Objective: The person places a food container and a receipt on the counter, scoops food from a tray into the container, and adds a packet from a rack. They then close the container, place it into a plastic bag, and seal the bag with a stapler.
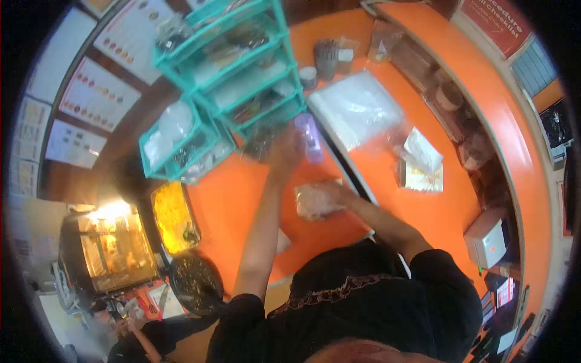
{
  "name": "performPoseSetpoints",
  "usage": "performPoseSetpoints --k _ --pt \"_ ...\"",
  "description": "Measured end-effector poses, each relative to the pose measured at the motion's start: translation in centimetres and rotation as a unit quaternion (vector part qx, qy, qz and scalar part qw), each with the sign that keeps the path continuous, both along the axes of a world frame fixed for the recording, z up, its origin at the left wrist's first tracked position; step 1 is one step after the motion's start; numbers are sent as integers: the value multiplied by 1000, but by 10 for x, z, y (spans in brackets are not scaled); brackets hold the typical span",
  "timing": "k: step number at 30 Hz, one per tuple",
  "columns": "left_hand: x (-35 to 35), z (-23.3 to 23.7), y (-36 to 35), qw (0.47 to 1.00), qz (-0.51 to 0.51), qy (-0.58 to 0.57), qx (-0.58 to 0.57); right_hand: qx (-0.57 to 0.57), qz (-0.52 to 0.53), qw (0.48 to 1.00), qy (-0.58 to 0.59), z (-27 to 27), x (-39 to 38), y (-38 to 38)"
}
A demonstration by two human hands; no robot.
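My left hand (287, 148) stretches forward over the orange counter, blurred by motion. It overlaps the left side of a purple packet (310, 138) at the foot of the teal shelf rack; I cannot tell whether its fingers grip it. A dark bundle in clear wrap (259, 143) lies just left of this hand. Closer to my body, my right hand (344, 195) is closed on the right side of a clear plastic bag (311, 202) with pale contents, low over the counter. Part of a white item (282, 242) shows beside my left forearm.
Teal stacked trays (254, 91) hold packets at the back, with a teal basket (181, 145) beside them. Clear plastic sheets (360, 109) and a small box (422, 175) lie right. Leftward are a yellow food tray (172, 218), black pan (195, 281), lit warmer (115, 248) and another person's arm (144, 342).
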State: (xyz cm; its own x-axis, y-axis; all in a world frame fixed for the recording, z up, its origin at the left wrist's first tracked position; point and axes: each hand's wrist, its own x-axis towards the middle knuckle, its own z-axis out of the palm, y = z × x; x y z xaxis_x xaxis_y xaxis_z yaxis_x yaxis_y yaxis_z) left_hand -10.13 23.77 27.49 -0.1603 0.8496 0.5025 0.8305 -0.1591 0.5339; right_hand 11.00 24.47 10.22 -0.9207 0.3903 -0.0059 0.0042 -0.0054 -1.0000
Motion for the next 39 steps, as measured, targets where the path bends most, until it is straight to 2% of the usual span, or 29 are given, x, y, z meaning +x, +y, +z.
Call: performPoseSetpoints --k 1,3,5,8,12,15,17,18,21,22,25,26,27,29,33,35,37,38,39 --pt "5 3 50 998 14 61 -32 155 16 988 7 -2 4 0" --pt "4 0 140 986 50 146 -68 274 35 961 -15 -8 11 5" --pt "3 -17 219 974 84 196 -79 252 59 964 -55 -13 18 6" --pt "-1 -21 285 947 189 96 -241 213 90 970 -69 -18 25 5" --pt "-19 -73 328 949 233 98 -188 184 118 974 -52 -18 17 1" --pt "-8 -58 323 948 240 85 -192 170 133 975 -44 -19 11 3" --pt "-12 -50 320 967 190 131 -111 170 138 975 -41 -20 6 6" --pt "-12 -50 309 972 162 152 -81 166 138 976 -40 -19 3 4" --pt "-3 -25 282 978 171 116 -25 164 142 976 -35 -18 1 -7" --pt "5 -10 262 983 121 130 41 166 143 975 -36 -17 1 -9" --pt "53 24 179 993 85 22 83 176 141 973 -51 -17 12 -5" --pt "67 5 137 981 87 -173 18 184 140 971 -61 -17 13 -4" --pt "83 -14 92 927 93 -361 -34 195 139 969 -69 -19 14 2" --pt "114 -16 11 874 131 -466 -37 215 147 962 -84 -22 13 2" --pt "150 -17 -118 832 193 -516 -59 284 160 935 -144 -22 10 19" --pt "144 -39 -163 812 229 -529 -91 328 171 909 -191 -19 5 32" --pt "138 -86 -204 761 200 -613 -76 363 187 879 -246 -21 2 41" --pt "136 -103 -213 732 181 -654 -68 358 152 894 -224 -24 -1 45" --pt "133 -101 -212 685 200 -695 -90 332 70 930 -139 -33 -7 42"
